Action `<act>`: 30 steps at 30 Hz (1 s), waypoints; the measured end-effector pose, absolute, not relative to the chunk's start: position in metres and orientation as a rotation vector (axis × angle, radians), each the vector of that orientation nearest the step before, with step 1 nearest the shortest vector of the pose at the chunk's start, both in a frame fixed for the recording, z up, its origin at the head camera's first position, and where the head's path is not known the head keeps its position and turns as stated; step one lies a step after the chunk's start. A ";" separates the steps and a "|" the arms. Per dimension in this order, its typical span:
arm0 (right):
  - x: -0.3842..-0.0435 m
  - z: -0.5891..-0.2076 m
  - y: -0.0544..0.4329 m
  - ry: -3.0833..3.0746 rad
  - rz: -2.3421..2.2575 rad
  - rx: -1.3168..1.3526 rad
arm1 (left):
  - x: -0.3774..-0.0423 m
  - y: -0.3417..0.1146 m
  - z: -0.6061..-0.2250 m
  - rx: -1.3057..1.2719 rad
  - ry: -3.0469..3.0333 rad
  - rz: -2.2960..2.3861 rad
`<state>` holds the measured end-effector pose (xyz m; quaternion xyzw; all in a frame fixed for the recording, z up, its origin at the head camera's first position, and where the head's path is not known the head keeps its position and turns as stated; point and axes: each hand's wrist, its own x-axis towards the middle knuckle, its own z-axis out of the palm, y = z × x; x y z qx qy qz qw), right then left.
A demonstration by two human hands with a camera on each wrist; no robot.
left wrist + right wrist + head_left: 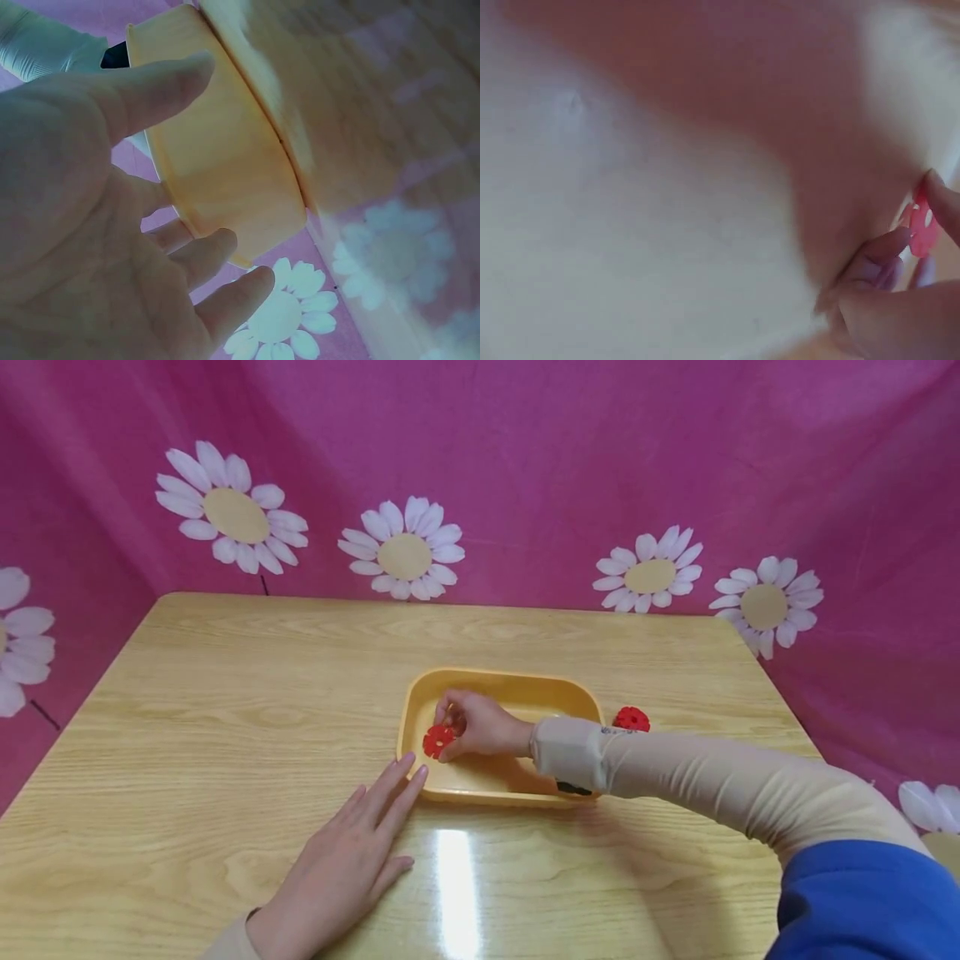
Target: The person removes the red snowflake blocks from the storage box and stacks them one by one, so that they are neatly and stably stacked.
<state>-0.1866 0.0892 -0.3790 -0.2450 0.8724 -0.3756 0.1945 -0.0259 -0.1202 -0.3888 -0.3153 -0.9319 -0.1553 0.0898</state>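
Inside the yellow plastic tray, toward its left end, my right hand pinches a red notched plastic disc with a hole in its middle. The right wrist view also shows the red disc between thumb and fingers, low over the tray floor. My left hand lies with straight fingers at the tray's near left corner, fingertips at the rim. From the left wrist, the tray wall appears beyond my spread fingers, and the palm holds nothing.
Another red notched piece lies on the wooden table just right of the tray, partly behind my right forearm. My right sleeve crosses over the tray's right end. A pink cloth with white flowers hangs behind the table.
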 end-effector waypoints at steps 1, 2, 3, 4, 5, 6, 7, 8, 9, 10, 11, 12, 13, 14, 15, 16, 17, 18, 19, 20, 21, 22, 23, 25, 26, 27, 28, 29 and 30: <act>-0.186 -0.379 0.089 2.443 -1.054 -0.725 | -0.026 -0.120 -0.389 -0.936 -2.770 -0.462; -0.187 -0.379 0.089 2.441 -1.052 -0.754 | -0.026 -0.120 -0.389 -0.937 -2.766 -0.464; -0.187 -0.379 0.089 2.438 -1.048 -0.776 | -0.026 -0.120 -0.390 -0.939 -2.764 -0.465; -0.188 -0.379 0.090 2.432 -1.044 -0.791 | -0.025 -0.120 -0.390 -0.940 -2.764 -0.466; -0.188 -0.378 0.091 2.422 -1.045 -0.800 | -0.025 -0.120 -0.390 -0.939 -2.768 -0.467; -0.189 -0.378 0.091 2.406 -1.049 -0.811 | -0.025 -0.120 -0.390 -0.938 -2.775 -0.469; -0.190 -0.377 0.092 2.390 -1.050 -0.826 | -0.025 -0.120 -0.390 -0.937 -2.784 -0.469; -0.191 -0.375 0.093 2.373 -1.049 -0.847 | -0.025 -0.120 -0.390 -0.936 -2.795 -0.469; -0.191 -0.373 0.094 2.351 -1.059 -0.865 | -0.026 -0.120 -0.390 -0.934 -2.806 -0.467; -0.192 -0.371 0.095 2.329 -1.074 -0.880 | -0.026 -0.120 -0.390 -0.930 -2.817 -0.466; -0.193 -0.368 0.095 2.313 -1.086 -0.893 | -0.026 -0.120 -0.390 -0.927 -2.824 -0.466; -0.195 -0.365 0.096 2.305 -1.096 -0.903 | -0.026 -0.120 -0.389 -0.926 -2.827 -0.466; -0.196 -0.360 0.097 2.302 -1.104 -0.899 | -0.026 -0.120 -0.389 -0.927 -2.826 -0.463; -0.197 -0.355 0.098 2.302 -1.118 -0.883 | -0.026 -0.120 -0.389 -0.928 -2.821 -0.463; -0.198 -0.350 0.100 2.302 -1.135 -0.863 | -0.026 -0.121 -0.389 -0.928 -2.815 -0.465; -0.200 -0.343 0.102 2.308 -1.149 -0.841 | -0.025 -0.120 -0.389 -0.929 -2.811 -0.466; -0.201 -0.337 0.105 2.311 -1.166 -0.816 | -0.025 -0.120 -0.389 -0.930 -2.805 -0.465; -0.202 -0.330 0.109 2.316 -1.182 -0.792 | -0.025 -0.120 -0.389 -0.929 -2.800 -0.464; -0.203 -0.324 0.113 2.319 -1.204 -0.764 | -0.024 -0.120 -0.389 -0.927 -2.796 -0.463; -0.203 -0.318 0.117 2.318 -1.229 -0.742 | -0.024 -0.120 -0.389 -0.926 -2.793 -0.466; -0.204 -0.313 0.123 2.325 -1.251 -0.732 | -0.024 -0.120 -0.389 -0.927 -2.787 -0.468; -0.204 -0.308 0.129 2.331 -1.271 -0.707 | -0.024 -0.120 -0.389 -0.928 -2.778 -0.467; -0.204 -0.304 0.137 2.333 -1.294 -0.680 | -0.024 -0.120 -0.390 -0.928 -2.769 -0.468; -0.202 -0.299 0.154 2.342 -1.347 -0.596 | -0.024 -0.121 -0.390 -0.932 -2.752 -0.478; -0.200 -0.297 0.164 2.346 -1.361 -0.551 | -0.024 -0.121 -0.390 -0.934 -2.745 -0.483; -0.199 -0.295 0.174 2.356 -1.373 -0.500 | -0.024 -0.121 -0.390 -0.936 -2.741 -0.482; -0.197 -0.294 0.185 2.359 -1.382 -0.441 | -0.024 -0.121 -0.390 -0.936 -2.742 -0.480; -0.194 -0.293 0.196 2.370 -1.388 -0.395 | -0.024 -0.121 -0.390 -0.935 -2.744 -0.486; -0.192 -0.293 0.207 2.385 -1.394 -0.354 | -0.024 -0.121 -0.390 -0.936 -2.747 -0.487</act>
